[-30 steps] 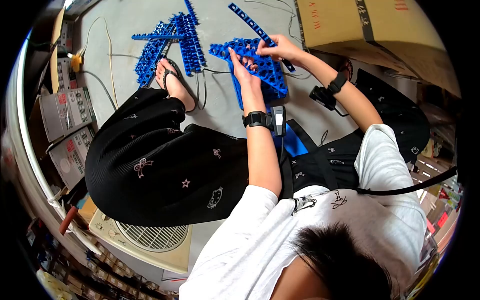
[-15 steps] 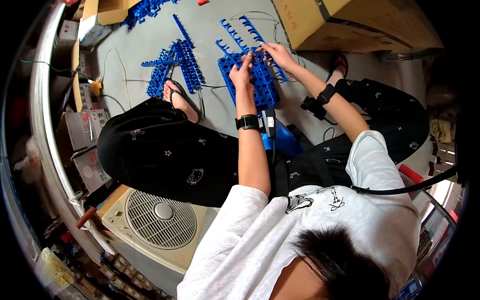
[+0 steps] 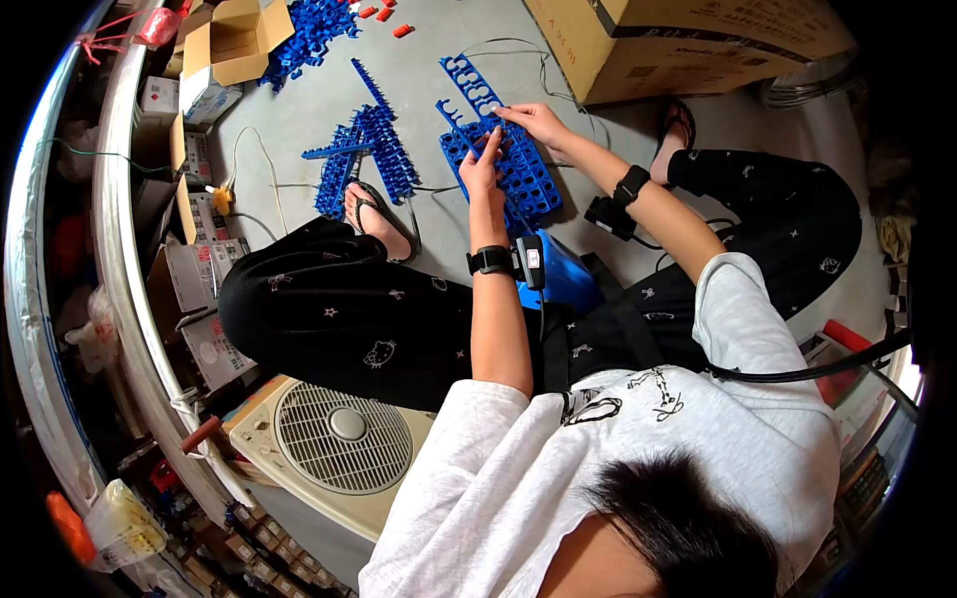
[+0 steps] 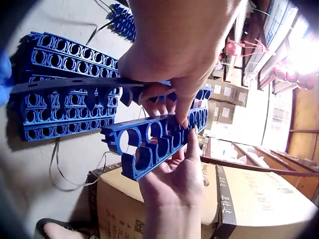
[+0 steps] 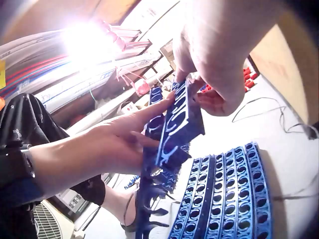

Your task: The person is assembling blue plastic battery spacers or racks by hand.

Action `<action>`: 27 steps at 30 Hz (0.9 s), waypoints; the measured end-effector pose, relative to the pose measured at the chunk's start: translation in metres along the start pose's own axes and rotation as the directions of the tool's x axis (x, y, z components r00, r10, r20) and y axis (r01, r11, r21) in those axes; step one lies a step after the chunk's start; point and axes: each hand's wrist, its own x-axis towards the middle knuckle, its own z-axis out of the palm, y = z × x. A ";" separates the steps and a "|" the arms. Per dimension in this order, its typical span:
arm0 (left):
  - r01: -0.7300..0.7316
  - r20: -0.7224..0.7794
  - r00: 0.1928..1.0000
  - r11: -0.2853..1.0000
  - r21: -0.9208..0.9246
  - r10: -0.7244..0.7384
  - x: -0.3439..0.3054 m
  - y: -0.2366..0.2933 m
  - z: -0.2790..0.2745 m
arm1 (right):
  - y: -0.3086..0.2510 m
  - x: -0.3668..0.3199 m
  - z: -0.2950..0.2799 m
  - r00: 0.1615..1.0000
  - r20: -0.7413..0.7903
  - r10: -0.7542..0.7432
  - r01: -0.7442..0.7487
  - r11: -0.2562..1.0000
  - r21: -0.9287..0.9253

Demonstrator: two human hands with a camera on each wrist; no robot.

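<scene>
I sit on the floor with a blue grid rack [image 3: 523,174] lying in front of me. My left hand [image 3: 486,149] and right hand [image 3: 533,118] meet over its far end. Between them they hold a blue notched strip [image 4: 159,139] with half-round cut-outs, tilted above the rack [image 5: 224,199]. In the left wrist view my left hand [image 4: 164,99] also pinches a thin dark blue strip [image 4: 70,84], while my right hand [image 4: 172,164] supports the notched strip from below. In the right wrist view my right hand [image 5: 194,84] pinches the strip's [image 5: 174,124] top end and my left hand [image 5: 144,124] grips its side.
A large cardboard box [image 3: 688,40] stands just beyond my right hand. A pile of blue strips [image 3: 364,149] lies by my sandalled foot [image 3: 374,209]. A box fan [image 3: 339,439] lies at my left. Small cartons [image 3: 189,269] line the left edge. Cables cross the floor.
My head has tilted, so the floor scene sits lower in view. Both hands moved from the rack's surface to its far end and now hold the notched strip together.
</scene>
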 end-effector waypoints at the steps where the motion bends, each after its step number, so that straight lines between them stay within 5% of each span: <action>1: -0.002 0.040 0.999 1.000 -0.012 0.002 0.002 -0.001 -0.001 | 0.004 0.002 -0.002 0.999 -0.030 0.019 -0.019 1.000 -0.015; 5: -0.023 0.013 1.000 0.998 -0.056 0.023 0.002 0.011 -0.006 | 0.011 -0.001 -0.008 0.991 -0.135 -0.025 0.040 0.993 0.107; 8: -0.034 -0.107 0.994 0.991 -0.127 0.020 0.013 0.011 -0.024 | 0.066 0.029 -0.042 0.959 -0.222 -0.175 0.071 0.910 -0.408; 11: -0.054 -0.177 0.984 0.980 -0.191 0.020 0.014 0.016 -0.033 | 0.079 0.025 -0.042 0.947 -0.315 -0.066 -0.114 0.846 -0.520; 15: -0.049 -0.210 0.978 0.979 -0.198 0.007 0.013 0.015 -0.033 | 0.081 0.020 -0.026 0.963 -0.263 -0.061 -0.137 0.729 -0.670; 21: -0.029 -0.229 0.973 0.973 -0.231 -0.026 0.020 0.002 -0.044 | 0.099 0.030 -0.041 0.880 -0.396 -0.263 -0.168 0.607 -0.777; 27: -0.001 -0.236 0.971 0.984 -0.179 -0.042 0.024 -0.003 -0.049 | 0.127 0.035 -0.097 0.867 -0.499 0.011 -0.449 0.451 -0.771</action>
